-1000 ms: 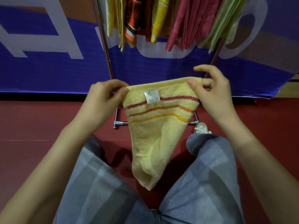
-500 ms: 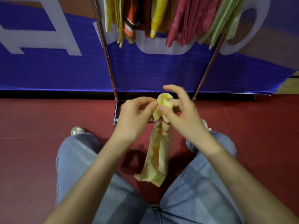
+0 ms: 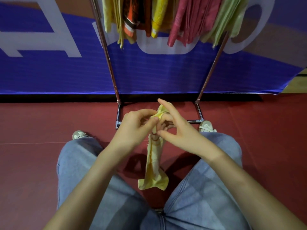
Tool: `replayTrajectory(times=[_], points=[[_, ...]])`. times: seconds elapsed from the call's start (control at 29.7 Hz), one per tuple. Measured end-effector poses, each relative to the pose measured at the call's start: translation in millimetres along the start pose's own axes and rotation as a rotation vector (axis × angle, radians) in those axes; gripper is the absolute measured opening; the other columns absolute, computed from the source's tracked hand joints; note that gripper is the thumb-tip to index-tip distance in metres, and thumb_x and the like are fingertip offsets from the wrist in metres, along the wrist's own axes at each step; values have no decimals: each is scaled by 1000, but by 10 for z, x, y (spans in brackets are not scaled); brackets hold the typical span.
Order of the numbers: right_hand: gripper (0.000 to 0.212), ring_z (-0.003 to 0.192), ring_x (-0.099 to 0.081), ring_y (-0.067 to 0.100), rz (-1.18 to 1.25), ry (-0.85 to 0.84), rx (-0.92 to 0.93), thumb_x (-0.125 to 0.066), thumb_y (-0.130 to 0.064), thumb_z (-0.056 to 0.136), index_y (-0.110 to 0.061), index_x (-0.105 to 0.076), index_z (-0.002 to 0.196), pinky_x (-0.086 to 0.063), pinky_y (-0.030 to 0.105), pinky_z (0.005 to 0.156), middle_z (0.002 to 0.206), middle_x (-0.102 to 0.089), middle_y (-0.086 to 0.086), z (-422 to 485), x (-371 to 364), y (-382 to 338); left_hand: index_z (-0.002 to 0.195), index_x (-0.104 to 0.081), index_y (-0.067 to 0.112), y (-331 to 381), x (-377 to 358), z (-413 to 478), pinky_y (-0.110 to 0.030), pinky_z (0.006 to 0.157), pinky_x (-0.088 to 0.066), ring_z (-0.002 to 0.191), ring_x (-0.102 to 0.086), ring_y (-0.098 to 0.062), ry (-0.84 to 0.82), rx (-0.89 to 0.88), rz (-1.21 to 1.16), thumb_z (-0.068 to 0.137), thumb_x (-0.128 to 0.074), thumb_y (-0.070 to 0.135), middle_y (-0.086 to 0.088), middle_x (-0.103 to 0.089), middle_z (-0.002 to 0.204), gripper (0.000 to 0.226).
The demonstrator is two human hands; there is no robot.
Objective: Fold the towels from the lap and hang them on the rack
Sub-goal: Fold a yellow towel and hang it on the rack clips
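A yellow towel point(image 3: 154, 166) with red and orange stripes hangs folded into a narrow strip between my knees. My left hand point(image 3: 136, 128) pinches its top edge between thumb and fingers. My right hand point(image 3: 176, 128) meets it from the right, thumb and curled fingers on the same top edge, index finger raised. The metal rack point(image 3: 111, 67) stands straight ahead, with several folded towels point(image 3: 166, 17) in yellow, orange, pink and green hanging from its top.
The rack's base bars point(image 3: 118, 117) lie on the red floor just past my shoes point(image 3: 79, 134). A blue banner point(image 3: 49, 72) with large white letters stands behind the rack. My legs in blue jeans point(image 3: 86, 171) fill the lower view.
A second ago the towel was held spread wide by its two top corners. My hands have come together and lowered, folding it in half into a narrow hanging strip.
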State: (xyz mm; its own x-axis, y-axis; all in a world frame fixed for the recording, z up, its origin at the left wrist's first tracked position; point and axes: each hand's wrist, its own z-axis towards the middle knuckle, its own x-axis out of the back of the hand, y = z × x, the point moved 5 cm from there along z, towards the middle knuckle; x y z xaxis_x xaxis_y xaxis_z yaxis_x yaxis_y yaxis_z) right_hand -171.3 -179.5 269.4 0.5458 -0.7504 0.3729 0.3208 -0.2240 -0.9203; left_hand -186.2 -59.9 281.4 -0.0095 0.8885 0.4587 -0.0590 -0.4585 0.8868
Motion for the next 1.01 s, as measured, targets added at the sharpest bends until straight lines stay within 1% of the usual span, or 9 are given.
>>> replayTrajectory(times=[0.07,0.17,0.3,0.4,0.51,0.64,0.74,0.91,1.01], points=[[73,76,-55,13,30,27,-53,-59,0,81,-29,-20,135,-46,28,79,74,-56,-4,-29,80,55,99,-68,12,9,-1,-9,-31,81,-51,74,-61,1,-35,-34,38,78,-47,28,10,-68,79,33],[64,71,-49,11,53,171,-141,-63,-6,80,-31,-31,130,-40,13,68,70,-51,-4,-44,285,182,93,-68,15,20,15,-35,-22,75,-47,69,-57,8,-67,-65,17,80,-45,24,22,-63,73,27],[29,84,-53,7,50,173,-159,-61,-4,81,-12,-58,109,-43,16,78,90,-55,2,-25,388,266,85,-59,35,98,47,-65,-14,72,-44,74,-57,7,-122,-128,-21,83,-44,24,19,-63,76,19],[6,73,-58,-2,216,181,-171,-60,-8,82,-12,-63,84,-46,13,72,74,-64,-9,-49,363,263,84,-59,33,88,104,-77,-9,67,-43,70,-55,6,-109,-119,-66,84,-43,24,15,-62,72,18],[9,65,-59,4,319,215,-181,-58,-10,82,-16,-61,77,-48,16,64,63,-66,-7,-46,275,222,91,-59,28,27,133,-61,-22,70,-46,74,-58,-4,-145,-60,-16,79,-46,46,3,-66,82,25],[15,51,-48,5,331,222,-180,-57,-10,83,-14,-57,69,-37,15,49,51,-58,-8,9,154,117,107,-55,36,105,85,-28,-6,71,-43,84,-58,8,-256,-23,145,58,-53,67,18,-63,91,57],[18,41,-44,-2,337,239,-189,-59,-9,82,-13,-55,65,-34,11,43,41,-55,-9,41,142,95,111,-57,30,180,95,1,-12,73,-45,84,-60,3,-238,-22,175,50,-53,69,15,-65,93,73],[16,42,-46,-1,299,259,-214,-63,-12,80,-13,-58,65,-35,12,43,43,-56,-8,10,176,97,107,-60,24,197,102,29,-22,73,-47,79,-61,-6,-248,-36,224,64,-67,49,7,-67,89,50],[14,47,-51,1,326,267,-223,-63,-14,80,-14,-60,66,-40,13,48,47,-59,-8,-26,182,126,96,-63,25,175,99,57,-18,68,-45,71,-57,-2,-272,-53,192,72,-64,36,9,-64,80,27]])
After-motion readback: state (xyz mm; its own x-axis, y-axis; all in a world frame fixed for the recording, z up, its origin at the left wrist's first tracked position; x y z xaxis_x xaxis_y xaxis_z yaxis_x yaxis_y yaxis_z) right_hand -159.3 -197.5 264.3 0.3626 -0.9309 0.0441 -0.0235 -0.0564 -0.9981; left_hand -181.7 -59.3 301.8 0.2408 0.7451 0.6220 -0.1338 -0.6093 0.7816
